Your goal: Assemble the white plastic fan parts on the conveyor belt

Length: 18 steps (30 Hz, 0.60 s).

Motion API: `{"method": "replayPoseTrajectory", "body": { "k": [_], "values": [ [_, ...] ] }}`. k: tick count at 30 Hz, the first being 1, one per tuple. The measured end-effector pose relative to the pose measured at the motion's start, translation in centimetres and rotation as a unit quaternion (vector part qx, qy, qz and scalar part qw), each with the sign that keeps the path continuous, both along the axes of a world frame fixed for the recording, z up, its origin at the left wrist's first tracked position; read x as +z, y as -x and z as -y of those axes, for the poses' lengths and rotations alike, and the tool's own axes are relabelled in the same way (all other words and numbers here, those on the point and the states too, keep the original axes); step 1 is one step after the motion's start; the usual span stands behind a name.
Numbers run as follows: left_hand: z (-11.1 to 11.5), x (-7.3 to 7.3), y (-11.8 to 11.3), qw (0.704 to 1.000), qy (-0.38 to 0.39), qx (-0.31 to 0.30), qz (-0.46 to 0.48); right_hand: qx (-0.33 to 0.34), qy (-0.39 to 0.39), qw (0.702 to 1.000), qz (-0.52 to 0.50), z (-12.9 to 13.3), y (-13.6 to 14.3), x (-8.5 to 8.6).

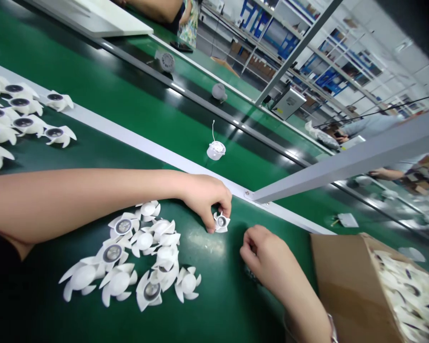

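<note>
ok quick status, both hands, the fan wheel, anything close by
Left hand pinching small white fan wheel. Right hand curled, contents unclear. Loose fan wheels to the left, cardboard box to the right.

Piled fan wheels [118, 283], a green conveyor line [128, 97] and stocked shelving [257, 43] mark a factory workshop.

A small white plastic fan wheel [222, 222] with short blades is held in the left hand [208, 196]. Its grey-ringed round hub faces the camera, over the green desk [214, 300].
</note>
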<state>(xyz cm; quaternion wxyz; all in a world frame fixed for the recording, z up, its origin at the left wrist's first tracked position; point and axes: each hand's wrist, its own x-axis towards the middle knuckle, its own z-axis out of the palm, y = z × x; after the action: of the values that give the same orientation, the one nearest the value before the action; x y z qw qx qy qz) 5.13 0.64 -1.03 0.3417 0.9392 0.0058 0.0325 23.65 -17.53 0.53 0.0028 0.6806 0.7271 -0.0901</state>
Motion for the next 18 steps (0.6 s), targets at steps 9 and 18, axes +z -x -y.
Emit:
{"method": "replayPoseTrajectory", "body": {
  "k": [9, 18],
  "values": [
    [0.5, -0.4, -0.6, 1.0, -0.014, 0.006, -0.006, 0.11, -0.119, 0.975, -0.151, -1.1, 2.8, -0.6],
    [0.5, -0.1, -0.6, 1.0, -0.013, 0.015, -0.024, 0.128, -0.151, 0.978, -0.062, -1.5, 3.5, -1.4]
  ]
}}
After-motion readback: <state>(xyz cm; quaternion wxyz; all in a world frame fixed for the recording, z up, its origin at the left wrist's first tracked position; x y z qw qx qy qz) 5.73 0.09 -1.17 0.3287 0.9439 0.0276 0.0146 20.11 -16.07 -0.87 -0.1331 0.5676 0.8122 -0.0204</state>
